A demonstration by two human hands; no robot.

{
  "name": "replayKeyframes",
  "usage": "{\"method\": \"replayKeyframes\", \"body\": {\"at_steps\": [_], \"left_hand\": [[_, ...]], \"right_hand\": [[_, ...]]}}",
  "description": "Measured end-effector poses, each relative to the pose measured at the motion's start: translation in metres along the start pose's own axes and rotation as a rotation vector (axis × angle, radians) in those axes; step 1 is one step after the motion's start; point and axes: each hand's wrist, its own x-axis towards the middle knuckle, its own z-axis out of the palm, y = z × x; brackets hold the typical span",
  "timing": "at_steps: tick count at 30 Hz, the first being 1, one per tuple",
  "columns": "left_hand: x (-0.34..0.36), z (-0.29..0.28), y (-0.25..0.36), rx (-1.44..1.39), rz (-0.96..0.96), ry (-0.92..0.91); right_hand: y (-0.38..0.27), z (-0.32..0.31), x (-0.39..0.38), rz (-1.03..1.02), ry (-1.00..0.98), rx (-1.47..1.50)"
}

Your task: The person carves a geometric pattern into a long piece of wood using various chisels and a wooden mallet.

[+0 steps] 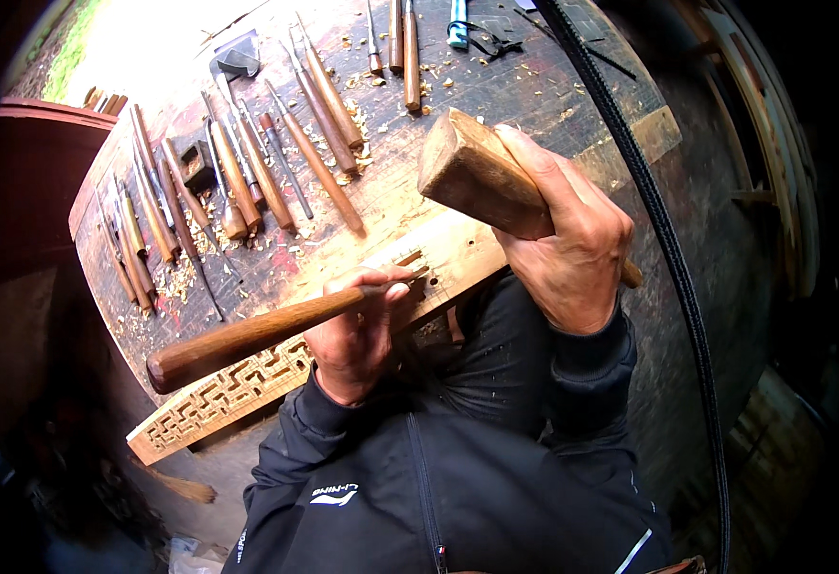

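Carved wooden board (238, 387) lies along the near edge of the bench (524, 96), partly covered by the left hand (354, 330), which is closed narrowly around 1 wood-handled chisel (257, 333) whose tip is hard to make out. Farther right, the right hand (572, 239) wraps around 1 wooden mallet (481, 177), hiding part of it. Beyond lie carving tools (324, 115) among shavings, several cut off at the top.
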Motion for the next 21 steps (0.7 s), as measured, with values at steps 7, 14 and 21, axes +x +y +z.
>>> {"method": "replayKeyframes", "body": {"at_steps": [7, 14, 21], "left_hand": [[0.005, 0.003, 0.001, 0.051, 0.083, -0.02], [0.003, 0.011, 0.007, 0.081, 0.204, -0.004], [0.008, 0.009, 0.011, 0.414, 0.374, -0.037]], "right_hand": [[-0.001, 0.0, -0.001, 0.01, 0.018, 0.009], [-0.014, -0.011, 0.004, -0.15, 0.149, -0.099], [-0.055, -0.07, 0.032, -0.409, 0.309, -0.11]]}}
